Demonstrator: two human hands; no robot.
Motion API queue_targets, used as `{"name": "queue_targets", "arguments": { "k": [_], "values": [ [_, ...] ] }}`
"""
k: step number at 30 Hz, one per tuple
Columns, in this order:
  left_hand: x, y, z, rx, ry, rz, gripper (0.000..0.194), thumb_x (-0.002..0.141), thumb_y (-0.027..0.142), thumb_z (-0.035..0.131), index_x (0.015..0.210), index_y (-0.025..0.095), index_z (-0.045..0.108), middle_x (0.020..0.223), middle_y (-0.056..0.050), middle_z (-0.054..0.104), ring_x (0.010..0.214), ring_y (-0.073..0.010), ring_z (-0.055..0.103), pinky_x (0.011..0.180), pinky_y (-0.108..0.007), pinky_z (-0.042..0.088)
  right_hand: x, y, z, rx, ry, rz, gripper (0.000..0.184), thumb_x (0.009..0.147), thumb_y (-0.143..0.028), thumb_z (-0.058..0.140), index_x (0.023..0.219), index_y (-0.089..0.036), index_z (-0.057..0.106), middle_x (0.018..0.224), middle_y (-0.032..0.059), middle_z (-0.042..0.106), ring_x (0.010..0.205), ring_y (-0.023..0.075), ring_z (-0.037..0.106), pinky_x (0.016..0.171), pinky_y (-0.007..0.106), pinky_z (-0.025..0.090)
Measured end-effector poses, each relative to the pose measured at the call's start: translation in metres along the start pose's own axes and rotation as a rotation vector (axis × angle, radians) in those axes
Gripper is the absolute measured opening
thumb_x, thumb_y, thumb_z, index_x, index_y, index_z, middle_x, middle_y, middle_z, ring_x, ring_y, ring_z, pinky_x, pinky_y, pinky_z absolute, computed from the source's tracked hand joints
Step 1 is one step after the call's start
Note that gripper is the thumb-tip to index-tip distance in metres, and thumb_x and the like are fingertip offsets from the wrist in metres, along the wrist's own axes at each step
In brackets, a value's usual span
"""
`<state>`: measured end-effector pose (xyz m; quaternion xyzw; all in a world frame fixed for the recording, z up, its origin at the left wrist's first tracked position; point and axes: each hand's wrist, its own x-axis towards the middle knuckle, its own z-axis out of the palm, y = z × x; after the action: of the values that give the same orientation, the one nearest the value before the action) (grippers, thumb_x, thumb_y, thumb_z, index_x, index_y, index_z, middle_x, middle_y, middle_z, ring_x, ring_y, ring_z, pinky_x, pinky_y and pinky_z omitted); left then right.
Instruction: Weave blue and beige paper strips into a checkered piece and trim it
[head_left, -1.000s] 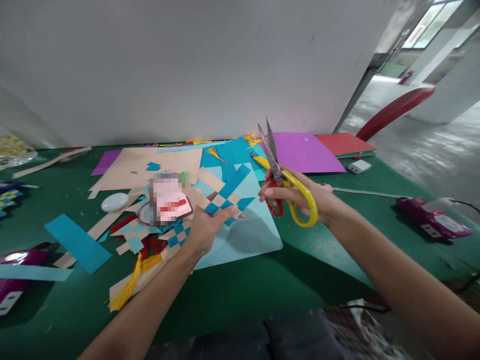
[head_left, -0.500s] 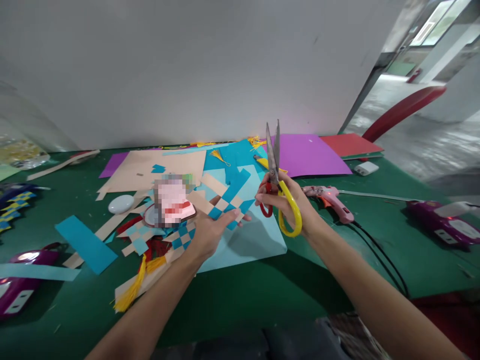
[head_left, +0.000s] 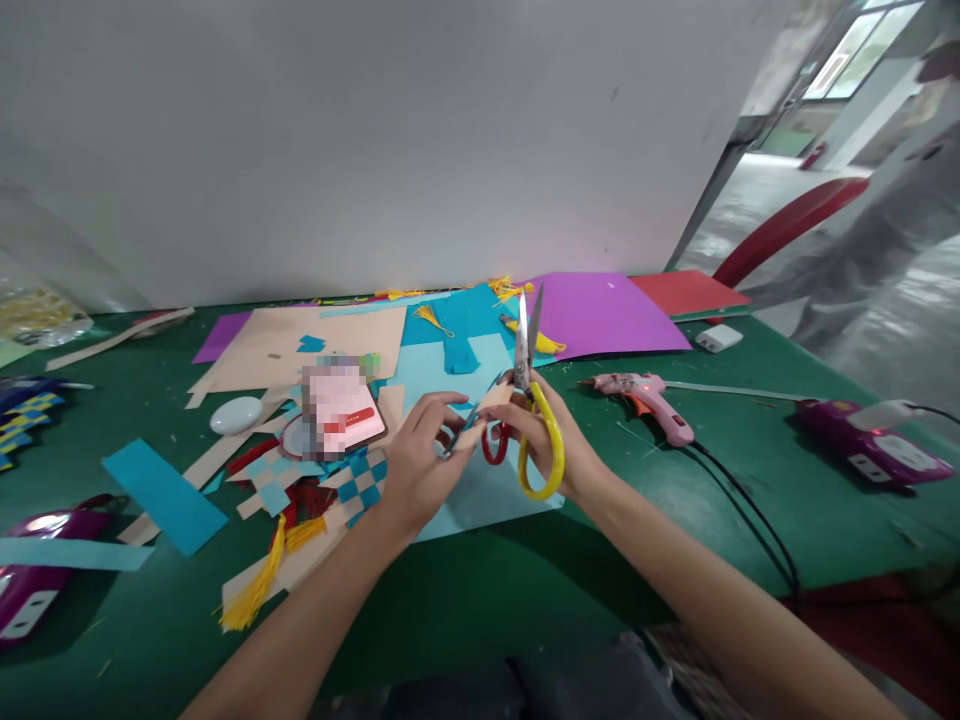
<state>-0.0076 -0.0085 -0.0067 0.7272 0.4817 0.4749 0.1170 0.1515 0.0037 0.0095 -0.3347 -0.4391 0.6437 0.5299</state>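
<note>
My right hand [head_left: 551, 430] is closed around scissors [head_left: 540, 435] with yellow and red handles, their blades pointing up and slightly apart. Its fingertips also touch a woven paper piece [head_left: 495, 398] of peach and blue strips, now seen nearly edge-on. My left hand [head_left: 424, 455] grips the near left end of that piece between thumb and fingers. Both hands hover over a light blue sheet [head_left: 484, 505]. Left of my left hand lies a blue and peach checkered weave [head_left: 362, 480], and beyond it a phone [head_left: 345, 405] with a lit screen.
A pink glue gun [head_left: 649, 395] with a black cable lies to the right, near a purple power strip [head_left: 874, 440]. Purple paper [head_left: 600, 315] and red paper [head_left: 686, 293] lie at the back. Yellow tassels [head_left: 259, 590], a blue strip [head_left: 165, 495] and a white oval object [head_left: 236, 415] are on the left.
My right hand with the scissors has come down and left to meet the woven piece. The piece has turned from lying face up to nearly edge-on. A grey-clothed person now shows at far right.
</note>
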Motion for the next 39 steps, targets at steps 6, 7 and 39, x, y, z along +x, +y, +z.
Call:
{"name": "queue_targets", "arguments": {
  "k": [6, 7, 39],
  "values": [
    [-0.001, -0.003, 0.0, -0.033, -0.033, 0.044, 0.014, 0.08, 0.016, 0.06, 0.092, 0.023, 0.061, 0.117, -0.009, 0.058, 0.107, -0.0246, 0.057, 0.069, -0.029, 0.053, 0.004, 0.007, -0.005, 0.251, 0.044, 0.131, 0.04, 0.067, -0.038, 0.078, 0.092, -0.024, 0.05, 0.07, -0.0061, 0.055, 0.061, 0.0108, 0.056, 0.063, 0.027, 0.05],
    [0.0, -0.004, 0.0, -0.03, -0.021, 0.047, 0.015, 0.08, 0.016, 0.06, 0.093, 0.024, 0.062, 0.117, -0.009, 0.058, 0.11, -0.0252, 0.056, 0.073, -0.03, 0.054, 0.005, 0.007, -0.007, 0.263, 0.06, 0.154, 0.039, 0.067, -0.041, 0.077, 0.092, -0.024, 0.051, 0.069, -0.0057, 0.055, 0.06, 0.011, 0.055, 0.062, 0.027, 0.05],
    [0.01, 0.005, -0.003, -0.917, -0.101, -0.635, 0.027, 0.071, 0.03, 0.075, 0.089, 0.016, 0.059, 0.075, -0.002, 0.067, 0.064, -0.0217, 0.07, 0.053, -0.029, 0.051, 0.002, -0.071, -0.065, -0.734, -0.057, -0.158, 0.033, 0.084, -0.054, 0.055, 0.102, -0.026, 0.053, 0.081, 0.0, 0.053, 0.062, 0.013, 0.048, 0.056, 0.028, 0.041]
  ]
}}
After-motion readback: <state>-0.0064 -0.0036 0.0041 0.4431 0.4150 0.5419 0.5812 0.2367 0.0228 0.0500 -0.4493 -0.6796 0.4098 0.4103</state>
